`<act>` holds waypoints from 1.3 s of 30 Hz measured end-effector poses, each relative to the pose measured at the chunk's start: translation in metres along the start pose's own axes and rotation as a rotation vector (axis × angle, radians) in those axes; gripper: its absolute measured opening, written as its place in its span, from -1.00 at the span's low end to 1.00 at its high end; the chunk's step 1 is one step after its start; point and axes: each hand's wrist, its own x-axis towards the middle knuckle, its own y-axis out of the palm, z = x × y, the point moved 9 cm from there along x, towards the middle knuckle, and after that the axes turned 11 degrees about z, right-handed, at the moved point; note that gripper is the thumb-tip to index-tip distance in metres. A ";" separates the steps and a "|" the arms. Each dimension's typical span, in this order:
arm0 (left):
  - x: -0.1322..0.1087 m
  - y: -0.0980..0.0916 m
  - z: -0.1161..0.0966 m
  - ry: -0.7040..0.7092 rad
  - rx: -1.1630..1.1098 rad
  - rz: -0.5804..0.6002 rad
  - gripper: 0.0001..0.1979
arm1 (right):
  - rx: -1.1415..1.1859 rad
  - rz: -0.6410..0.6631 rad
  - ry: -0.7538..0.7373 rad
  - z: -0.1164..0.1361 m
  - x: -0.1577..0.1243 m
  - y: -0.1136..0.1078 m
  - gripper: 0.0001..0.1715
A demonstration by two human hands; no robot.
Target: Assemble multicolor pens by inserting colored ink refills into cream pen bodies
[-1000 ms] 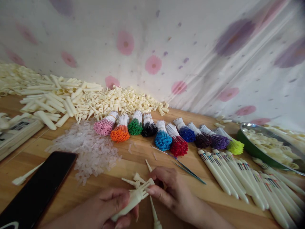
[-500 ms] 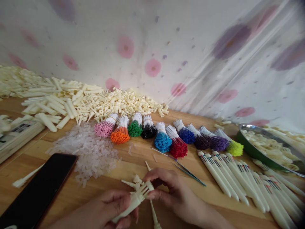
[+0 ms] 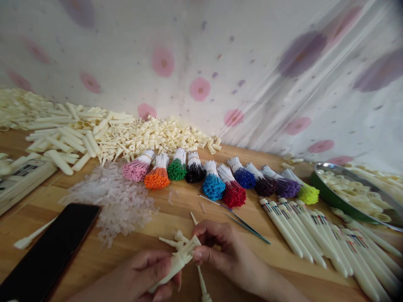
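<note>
My left hand [image 3: 154, 270] is closed around the cream barrel of a pen body [image 3: 176, 264], which tilts up to the right. With thumb and fingers, my right hand [image 3: 220, 249] grips the slotted upper end of that same body. Just behind it lie a few small cream pointed parts [image 3: 179, 238]. Under my right hand a thin cream tapered piece [image 3: 202, 281] sticks out toward the table's near edge. Whether anything sits inside the pen body I cannot make out.
Bundles of coloured refills [image 3: 214, 184] stand across the middle. Finished-looking multicolour pens [image 3: 289, 226] lie right, beside a green-sided pan [image 3: 352, 201]. Blue tweezers [image 3: 248, 228] rest near my right hand. Left are clear plastic bits [image 3: 113, 205], a phone [image 3: 53, 251] and piled cream parts [image 3: 157, 134].
The pen body has turned slightly in my hands, so its slots show less plainly. Both hands keep their hold. The whole view has shifted a little.
</note>
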 end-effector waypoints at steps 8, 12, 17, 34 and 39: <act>0.003 -0.013 0.001 0.059 0.167 -0.117 -0.44 | -0.181 -0.031 0.032 0.001 0.001 -0.003 -0.53; -0.007 -0.009 -0.023 0.170 0.477 -0.211 -0.63 | -0.257 -0.059 0.045 0.000 0.000 -0.005 -0.52; -0.021 -0.003 -0.046 0.320 0.776 -0.373 -0.77 | -0.364 -0.126 0.067 -0.001 0.001 -0.006 -0.44; -0.014 -0.001 -0.047 0.318 0.803 -0.377 -0.73 | -0.600 -0.115 0.088 0.002 0.003 -0.003 -0.40; -0.008 -0.013 -0.030 0.203 0.536 -0.346 -0.63 | -0.527 -0.043 -0.083 0.019 -0.002 0.002 -0.54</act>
